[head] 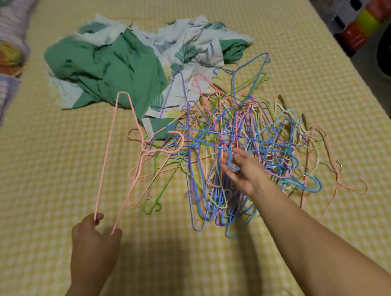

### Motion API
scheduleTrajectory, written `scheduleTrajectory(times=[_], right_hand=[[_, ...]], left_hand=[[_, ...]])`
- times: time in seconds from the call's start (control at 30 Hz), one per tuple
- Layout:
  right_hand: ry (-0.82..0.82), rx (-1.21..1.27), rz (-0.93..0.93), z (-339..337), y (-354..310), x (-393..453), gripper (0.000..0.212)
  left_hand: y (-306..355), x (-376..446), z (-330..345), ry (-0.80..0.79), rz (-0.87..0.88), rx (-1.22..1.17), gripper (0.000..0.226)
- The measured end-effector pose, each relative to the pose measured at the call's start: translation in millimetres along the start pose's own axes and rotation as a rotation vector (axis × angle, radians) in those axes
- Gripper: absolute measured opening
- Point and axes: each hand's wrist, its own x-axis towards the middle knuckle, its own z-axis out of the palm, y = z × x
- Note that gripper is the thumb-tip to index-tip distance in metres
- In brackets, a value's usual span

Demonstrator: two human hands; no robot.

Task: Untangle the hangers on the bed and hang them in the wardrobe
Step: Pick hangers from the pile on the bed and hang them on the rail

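One tangled pile of hangers [236, 149], too knotted to count, lies mid-bed [53, 181] beside one crumpled cloth [115, 68]. Left hand [93, 245] pinches one pink hanger [118, 153]; right hand [242, 170], fingers curled, holds a blue hook [231, 161]. Bare bedding lies left and near.

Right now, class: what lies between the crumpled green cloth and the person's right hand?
In the head view: tangled hangers fill the stretch from green cloth to right hand.
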Motion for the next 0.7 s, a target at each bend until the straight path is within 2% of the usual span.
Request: scheduleTrajectory(times=[0.2,0.47,0.6,0.7], right_hand=[[-0.012,-0.027,-0.164,0,-19,1,0.031],[-0.017,-0.100,-0.210,-21,-27,3,0.041],[0.023,-0.244,-0.174,-44,-21,1,0.045],[-0.016,-0.242,-0.145,-61,-12,-11,0.045]], left_hand=[[19,-3,4,-0.027,0.001,-0.052,0.052],[44,-1,10,-0.057,0.026,-0.076,0.050],[51,2,17,-0.075,0.054,-0.074,0.051],[55,1,25,-0.090,0.069,-0.076,0.050]])
